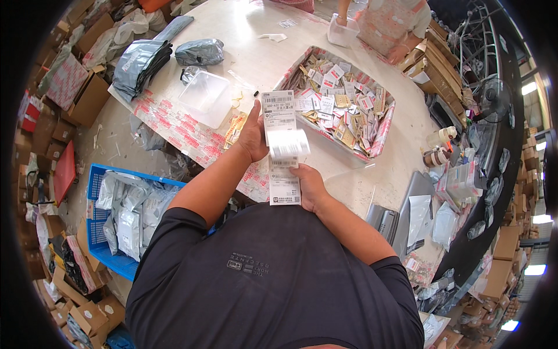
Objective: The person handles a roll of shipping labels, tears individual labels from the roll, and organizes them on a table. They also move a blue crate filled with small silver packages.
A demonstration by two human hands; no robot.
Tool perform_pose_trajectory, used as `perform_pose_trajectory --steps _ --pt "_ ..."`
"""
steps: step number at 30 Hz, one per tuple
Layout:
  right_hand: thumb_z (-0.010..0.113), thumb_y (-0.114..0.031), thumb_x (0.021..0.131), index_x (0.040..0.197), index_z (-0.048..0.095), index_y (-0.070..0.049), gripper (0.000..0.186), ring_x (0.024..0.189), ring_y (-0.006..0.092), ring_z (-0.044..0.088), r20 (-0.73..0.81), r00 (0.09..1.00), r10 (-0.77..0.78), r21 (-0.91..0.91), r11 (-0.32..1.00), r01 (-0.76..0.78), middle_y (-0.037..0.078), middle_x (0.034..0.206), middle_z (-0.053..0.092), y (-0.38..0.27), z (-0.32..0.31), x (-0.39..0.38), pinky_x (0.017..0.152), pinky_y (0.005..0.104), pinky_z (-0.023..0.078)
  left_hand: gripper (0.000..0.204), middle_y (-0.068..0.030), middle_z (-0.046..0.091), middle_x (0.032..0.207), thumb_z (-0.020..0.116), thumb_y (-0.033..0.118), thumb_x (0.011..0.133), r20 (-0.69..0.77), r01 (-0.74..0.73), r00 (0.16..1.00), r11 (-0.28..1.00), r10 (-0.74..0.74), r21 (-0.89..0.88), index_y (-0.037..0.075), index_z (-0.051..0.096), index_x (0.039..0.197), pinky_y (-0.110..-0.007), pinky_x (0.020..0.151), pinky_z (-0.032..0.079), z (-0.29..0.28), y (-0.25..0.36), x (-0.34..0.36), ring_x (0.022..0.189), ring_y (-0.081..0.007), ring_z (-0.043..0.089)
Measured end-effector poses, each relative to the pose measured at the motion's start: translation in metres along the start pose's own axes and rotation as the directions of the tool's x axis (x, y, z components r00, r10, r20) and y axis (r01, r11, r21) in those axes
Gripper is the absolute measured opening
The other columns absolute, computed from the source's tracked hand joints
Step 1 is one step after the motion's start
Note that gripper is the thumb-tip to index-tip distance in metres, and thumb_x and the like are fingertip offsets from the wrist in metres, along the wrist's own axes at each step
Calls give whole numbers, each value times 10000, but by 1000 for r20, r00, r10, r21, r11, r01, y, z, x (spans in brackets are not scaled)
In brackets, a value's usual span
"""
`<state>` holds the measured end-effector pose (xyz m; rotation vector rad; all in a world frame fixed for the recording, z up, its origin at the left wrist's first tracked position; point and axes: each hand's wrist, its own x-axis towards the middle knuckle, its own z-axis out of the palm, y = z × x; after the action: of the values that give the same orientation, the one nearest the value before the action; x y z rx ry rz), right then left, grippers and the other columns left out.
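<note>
A long strip of white printed shipping labels (280, 110) runs from above the table edge down toward my chest. My left hand (253, 135) is closed on its left edge, thumb pointing up along the upper part. Lower on the right edge, my right hand (310, 186) pinches the strip. Between the two hands a section of it curls outward. Just beyond my right hand stands a large box (381, 136) filled with many small tagged packets (340, 104). Left of the strip, a translucent plastic tub (204, 96) sits on the table beside some yellowish tags (235, 130).
Grey plastic mailers (139, 67) lie stacked at the table's far left. A blue crate (119, 260) of wrapped parcels stands on the floor at my left. Across the table, another person's hand (342, 20) reaches into a clear container (343, 34). Grey equipment (401, 212) is at right.
</note>
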<state>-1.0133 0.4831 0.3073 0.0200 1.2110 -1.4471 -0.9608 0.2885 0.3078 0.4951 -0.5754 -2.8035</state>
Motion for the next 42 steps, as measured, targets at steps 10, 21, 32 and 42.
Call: perform_pose_trajectory --steps 10,21,32,42 --pt "482 -226 1042 1220 592 63 357 905 258 734 21 1000 -14 -44 999 15 200 1088 706 3 -3 0 803 397 620 918 -195 684 1183 424 827 876 -12 -13 1000 999 14 36 61 592 1354 -504 935 552 11 -1 -6 1069 -349 678" --pt "544 -197 1031 1198 581 51 301 924 263 735 52 999 4 -2 1000 -4 210 1103 700 1 -2 -2 798 385 625 892 -196 683 1193 444 809 884 32 -7 999 1000 6 21 64 598 1350 -509 938 555 3 -1 -4 1061 -359 684" --pt "552 -212 1019 1189 574 64 325 920 270 731 39 999 -18 -34 999 20 186 1068 702 0 0 -3 807 390 621 878 -188 686 1194 432 804 893 -10 -38 999 999 38 -1 77 594 1358 -507 942 553 5 0 -5 1070 -346 684" --pt "545 -195 1033 1172 583 43 278 908 269 728 49 998 -44 -3 999 44 182 1074 701 1 -2 0 802 391 623 887 -186 678 1208 411 806 899 5 -26 1000 999 26 37 75 581 1372 -493 954 544 6 0 -6 1090 -333 674"
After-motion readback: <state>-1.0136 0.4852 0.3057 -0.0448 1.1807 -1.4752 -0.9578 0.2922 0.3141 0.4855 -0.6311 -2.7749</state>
